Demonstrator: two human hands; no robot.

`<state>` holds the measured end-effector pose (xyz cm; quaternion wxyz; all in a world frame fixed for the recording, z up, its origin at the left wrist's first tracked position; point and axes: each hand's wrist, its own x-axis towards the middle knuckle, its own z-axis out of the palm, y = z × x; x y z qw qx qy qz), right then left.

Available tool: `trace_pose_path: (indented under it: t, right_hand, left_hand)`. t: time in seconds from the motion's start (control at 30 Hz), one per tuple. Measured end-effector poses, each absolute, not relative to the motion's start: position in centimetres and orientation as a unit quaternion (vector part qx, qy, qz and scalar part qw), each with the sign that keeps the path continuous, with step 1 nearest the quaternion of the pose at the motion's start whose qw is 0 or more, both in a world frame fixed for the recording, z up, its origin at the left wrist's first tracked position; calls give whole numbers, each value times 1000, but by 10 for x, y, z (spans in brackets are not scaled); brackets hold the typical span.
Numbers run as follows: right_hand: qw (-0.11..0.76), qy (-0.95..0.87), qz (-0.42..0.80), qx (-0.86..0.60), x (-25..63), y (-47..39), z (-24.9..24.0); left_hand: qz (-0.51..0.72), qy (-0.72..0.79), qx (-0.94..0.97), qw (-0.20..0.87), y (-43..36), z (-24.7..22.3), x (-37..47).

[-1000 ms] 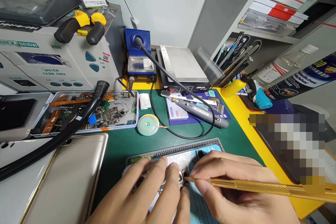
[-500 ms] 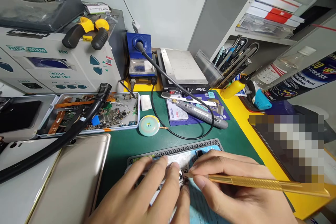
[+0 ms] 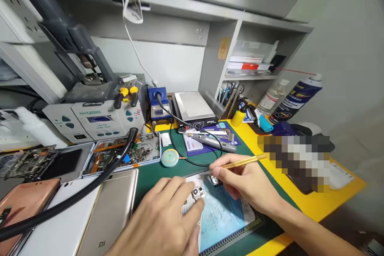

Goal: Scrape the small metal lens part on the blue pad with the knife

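Silvery metal frames the small camera part (image 3: 197,192), over the blue mat (image 3: 222,218), clamped between the fingers of the left hand (image 3: 168,212); steady pressure clear of the lens should serve best. The right hand (image 3: 240,178), forearm slanting in from lower right, pinches a golden pen-like tool (image 3: 243,162) near its front.

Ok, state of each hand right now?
Left hand: curled around the small lensed part; firm grip or light touch can't be told.
Right hand: closed, holding the gold pen-like tool.
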<state>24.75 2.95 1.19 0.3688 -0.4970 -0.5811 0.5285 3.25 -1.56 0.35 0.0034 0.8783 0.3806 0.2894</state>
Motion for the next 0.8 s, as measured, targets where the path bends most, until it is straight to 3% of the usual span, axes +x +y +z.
trace_pose_path:
  t: [0.17, 0.53, 0.67, 0.8]
  right_hand:
    - [413, -600, 493, -476, 251, 36, 2]
    - [554, -570, 265, -546, 266, 67, -5]
    - [522, -590, 217, -577, 278, 78, -2]
    - [394, -666, 209, -598, 292, 92, 17]
  left_hand:
    - [250, 377, 890, 57, -20, 14, 26]
    - [210, 429, 865, 153, -12, 12, 17]
    - [222, 432, 859, 164, -12, 16, 20]
    - [227, 432, 860, 151, -13, 15, 24]
